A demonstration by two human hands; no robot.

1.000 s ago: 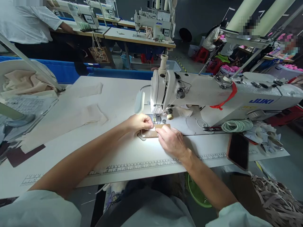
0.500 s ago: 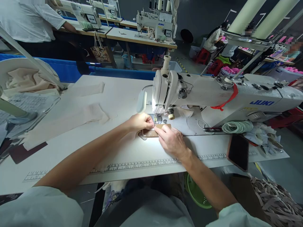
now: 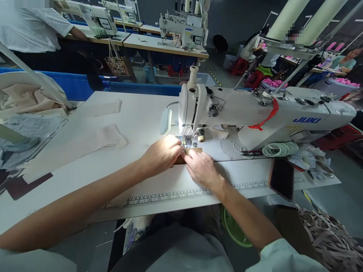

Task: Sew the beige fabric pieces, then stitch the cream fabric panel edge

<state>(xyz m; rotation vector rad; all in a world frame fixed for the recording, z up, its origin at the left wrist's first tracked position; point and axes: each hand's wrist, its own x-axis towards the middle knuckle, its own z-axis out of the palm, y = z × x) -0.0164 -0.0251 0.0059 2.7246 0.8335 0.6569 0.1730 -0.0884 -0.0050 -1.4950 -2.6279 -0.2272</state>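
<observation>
Just in front of the needle area of the white JUKI sewing machine [image 3: 221, 107], my two hands meet fingertip to fingertip. My left hand [image 3: 163, 154] is closed in a pinch left of the presser foot; what its fingers hold is too small to make out. My right hand [image 3: 202, 168] is closed too, fingers bent together, with whatever they grip hidden. Beneath the fingertips lies a flat tan-brown piece [image 3: 195, 150], largely covered by both hands. The machine's lamp lights this spot brightly.
Pale fabric pieces [image 3: 109, 138] lie at left, near a bin of beige cloth [image 3: 21, 96] and papers [image 3: 30, 126]. At right are scissors-like dark snips [image 3: 251, 153], a coil of pale green cord [image 3: 280, 149], a phone [image 3: 281, 179] and scraps [image 3: 312, 160]. A printed ruler [image 3: 170, 197] runs along the front edge.
My left hand has turned and moved slightly left and toward me, its forearm lower, now covering the brown piece's left part. My right hand stays nearly in place. The whole view has shifted slightly.
</observation>
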